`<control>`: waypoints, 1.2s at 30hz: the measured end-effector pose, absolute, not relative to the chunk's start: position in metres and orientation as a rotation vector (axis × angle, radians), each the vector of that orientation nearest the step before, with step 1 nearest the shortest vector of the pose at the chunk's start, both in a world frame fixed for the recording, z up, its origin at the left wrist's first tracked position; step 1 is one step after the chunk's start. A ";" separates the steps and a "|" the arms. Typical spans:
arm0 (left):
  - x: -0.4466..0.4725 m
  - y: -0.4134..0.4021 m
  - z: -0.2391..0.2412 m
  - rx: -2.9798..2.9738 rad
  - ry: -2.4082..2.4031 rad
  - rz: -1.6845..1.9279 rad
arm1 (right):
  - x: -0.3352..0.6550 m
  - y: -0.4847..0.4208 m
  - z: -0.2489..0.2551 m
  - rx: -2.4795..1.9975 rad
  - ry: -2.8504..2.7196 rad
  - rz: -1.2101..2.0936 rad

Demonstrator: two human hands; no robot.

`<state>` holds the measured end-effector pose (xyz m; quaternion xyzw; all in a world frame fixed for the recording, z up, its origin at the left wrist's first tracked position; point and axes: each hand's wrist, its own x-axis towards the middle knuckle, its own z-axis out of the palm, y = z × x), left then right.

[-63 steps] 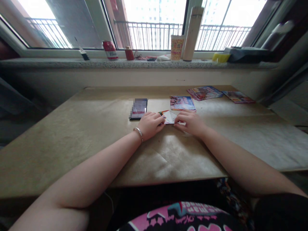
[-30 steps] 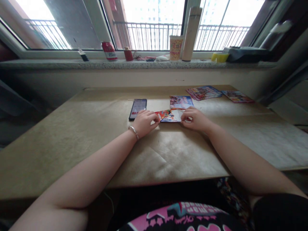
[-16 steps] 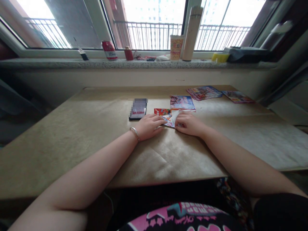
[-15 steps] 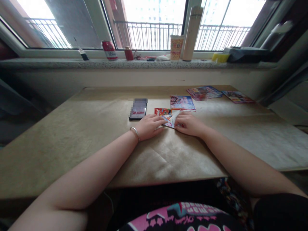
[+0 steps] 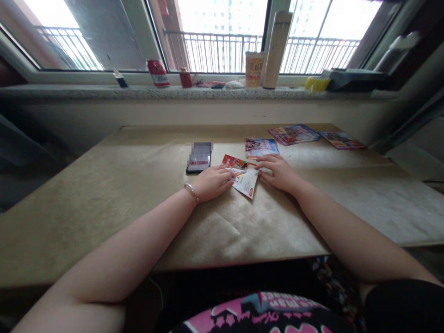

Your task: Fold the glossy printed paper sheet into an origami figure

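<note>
We see the left hand (image 5: pixel 213 183) on folded paper (image 5: pixel 246 183); the right hand (image 5: pixel 279 173) touches it. We cannot tell either grip.

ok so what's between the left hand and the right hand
In the head view, a partly folded paper, printed in red and white, lies between the left hand and the right hand.
</note>
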<state>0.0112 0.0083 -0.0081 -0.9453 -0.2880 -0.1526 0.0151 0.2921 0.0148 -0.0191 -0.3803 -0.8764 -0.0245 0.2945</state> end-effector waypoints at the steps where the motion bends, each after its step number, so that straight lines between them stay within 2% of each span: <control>1: 0.011 0.008 -0.008 -2.942 -0.908 -0.466 | 0.292 0.015 -0.020 -1.006 -2.337 -0.065; 18: 0.011 0.007 -0.014 -2.823 -1.083 -0.396 | 0.272 -0.002 -0.010 -0.789 -2.537 -0.010; 26: 0.013 0.002 -0.008 -2.823 -0.871 -0.419 | 0.272 -0.003 -0.010 -0.814 -2.584 0.034; 36: 0.013 0.005 -0.010 -2.863 -0.930 -0.506 | 0.274 -0.003 -0.004 -0.811 -2.608 -0.128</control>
